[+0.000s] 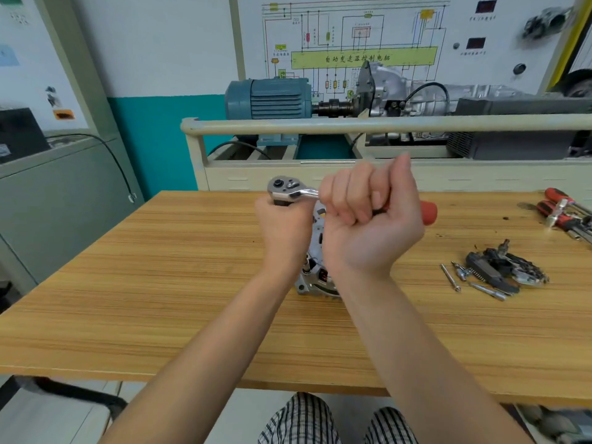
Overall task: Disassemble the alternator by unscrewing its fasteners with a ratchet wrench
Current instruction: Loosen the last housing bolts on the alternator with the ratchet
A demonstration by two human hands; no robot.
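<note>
The silver alternator (pixel 315 280) stands on the wooden table (pixel 160 283), mostly hidden behind my two hands. Above its top sits the chrome head of the ratchet wrench (pixel 288 189), whose red handle end (pixel 428 213) sticks out to the right. My right hand (pixel 368 216) grips the wrench handle in a fist. My left hand (pixel 283 225) curls around the socket just below the ratchet head. The fastener under the socket is hidden.
Removed parts lie at the right: a black rectifier and brush piece (pixel 506 270) with loose long bolts (pixel 451 277). Red-handled tools (pixel 563 213) lie at the far right edge. Behind the table stands a beige rail (pixel 352 125) and a blue electric motor (pixel 269 97).
</note>
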